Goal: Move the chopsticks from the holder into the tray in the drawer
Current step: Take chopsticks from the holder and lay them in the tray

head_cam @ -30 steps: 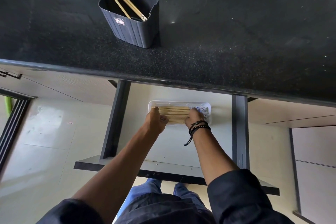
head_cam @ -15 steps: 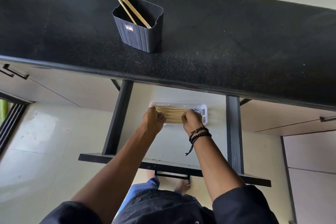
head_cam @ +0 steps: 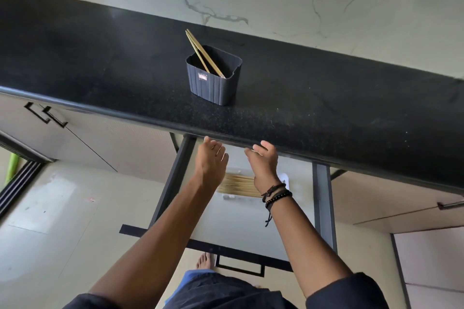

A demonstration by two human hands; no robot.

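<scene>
Both empty, open hands, left hand (head_cam: 210, 161) and right hand (head_cam: 263, 163), reach toward two chopsticks (head_cam: 203, 54) leaning at eleven o'clock in the holder (head_cam: 213, 83), likely to fetch them.

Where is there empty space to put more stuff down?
The black counter is bare on both sides of the dark holder, which has chopsticks in it. The drawer floor is bare between the white tray and the drawer's front. Around the tray it is crowded: stacked chopsticks, with the left hand and right hand above.
</scene>
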